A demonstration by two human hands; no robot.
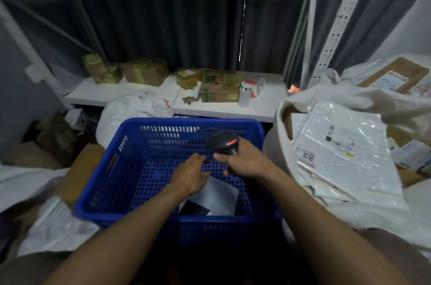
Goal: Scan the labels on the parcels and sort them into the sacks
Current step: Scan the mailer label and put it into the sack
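Left hand [191, 174] pinches the last parcel [217, 193], lying under both hands in the near-empty basket [105, 205]. Right hand [245, 161] is clamped on the scanner [222, 142], red light on. Sorting looks nearly done: the sack [279, 121] right of the hands holds several parcels. Boxes [144, 71] on the shelf beyond; nothing blocks.

Parcels, scanner and sacks at sorting station

Flat grey plastic mailer parcel [215, 193], lying in blue perforated plastic crate [130, 144]; black handheld barcode scanner [223, 143], red light lit, above crate; open white woven sack [283, 121] at right, holding clear-wrapped white labelled parcel [338, 144], tilted.
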